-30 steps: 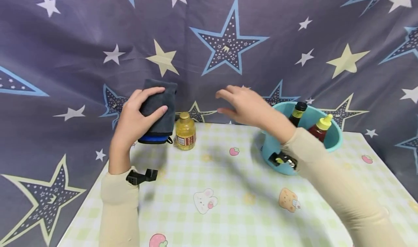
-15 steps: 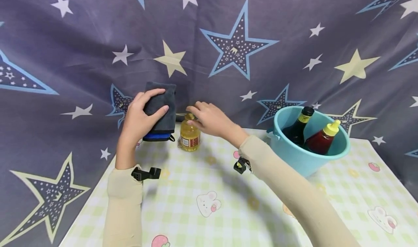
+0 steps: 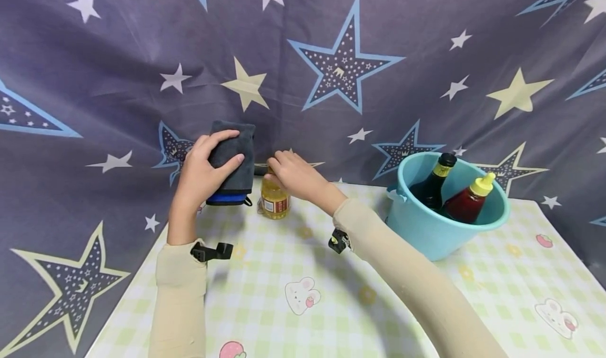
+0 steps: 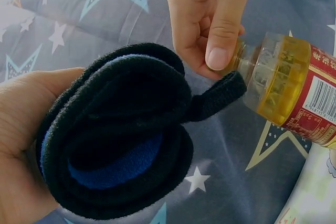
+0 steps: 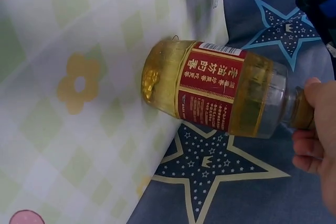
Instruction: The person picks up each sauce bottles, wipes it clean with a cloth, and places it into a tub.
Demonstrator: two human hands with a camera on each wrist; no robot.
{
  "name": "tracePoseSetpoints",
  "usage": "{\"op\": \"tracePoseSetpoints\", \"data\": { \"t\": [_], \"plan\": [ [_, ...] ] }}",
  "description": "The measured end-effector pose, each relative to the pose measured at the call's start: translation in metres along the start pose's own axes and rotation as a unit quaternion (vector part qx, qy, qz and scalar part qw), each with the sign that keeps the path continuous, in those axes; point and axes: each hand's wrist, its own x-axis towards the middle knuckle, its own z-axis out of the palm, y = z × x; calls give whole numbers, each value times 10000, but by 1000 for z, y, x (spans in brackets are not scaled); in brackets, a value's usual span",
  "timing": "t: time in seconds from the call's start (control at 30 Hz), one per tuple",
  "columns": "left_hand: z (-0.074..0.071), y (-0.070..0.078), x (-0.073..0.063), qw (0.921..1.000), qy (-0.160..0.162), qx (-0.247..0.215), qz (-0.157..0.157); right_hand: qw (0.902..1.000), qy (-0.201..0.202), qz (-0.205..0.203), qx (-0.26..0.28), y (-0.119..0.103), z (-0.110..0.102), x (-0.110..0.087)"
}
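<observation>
My left hand (image 3: 201,169) holds a folded dark grey towel (image 3: 234,163) above the table's back left. Blue cloth, black edging and a small hanging loop (image 4: 218,97) show on the towel in the left wrist view. Just right of it, an oil bottle (image 3: 274,200) stands upright on the table. My right hand (image 3: 299,175) grips this bottle by the cap, thumb and fingers curled round it. A red label (image 5: 212,80) and yellow oil show in the right wrist view. The cap is mostly hidden by the fingers.
A light blue bucket (image 3: 416,232) stands at the back right. Inside it lean a dark bottle with a black cap (image 3: 433,182) and a red sauce bottle with a yellow nozzle (image 3: 466,203). A star-patterned curtain (image 3: 312,132) hangs right behind the checked tablecloth (image 3: 255,300).
My right hand has moved left from near the bucket to the oil bottle and taken hold of its cap. My left hand still holds the towel in about the same place.
</observation>
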Motion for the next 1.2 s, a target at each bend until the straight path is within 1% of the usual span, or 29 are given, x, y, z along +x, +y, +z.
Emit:
{"op": "tracePoseSetpoints", "data": {
  "t": [0.17, 0.3, 0.37, 0.53, 0.67, 0.77, 0.87, 1.0, 1.2],
  "plan": [
    [2, 0, 1, 10000, -24, 26, 16, 9997, 204, -94, 77, 0, 0, -4],
    [4, 2, 1, 10000, -89, -20, 31, 9992, 351, -99, 173, 2, -3, -12],
    [6, 3, 1, 9999, -131, -15, 52, 9984, 496, -122, 263, 3, -7, -18],
    [13, 6, 3, 9996, -245, 78, 67, 9952, 876, -231, 380, 7, -30, -33],
    [20, 9, 3, 9991, -352, 166, 157, 9939, 1002, -273, 359, 8, -54, -46],
    [27, 12, 3, 9984, -472, 145, 279, 9928, 1089, -313, 377, 10, -68, -60],
    [35, 17, 3, 9973, -629, 73, 378, 9921, 1137, -360, 396, 13, -77, -73],
    [48, 24, 3, 9946, -903, 15, 509, 9928, 1048, -368, 444, 18, -82, -91],
    [71, 32, 0, 9884, -1385, -140, 615, 9935, 920, -271, 614, 26, -80, -116]
  ]
}}
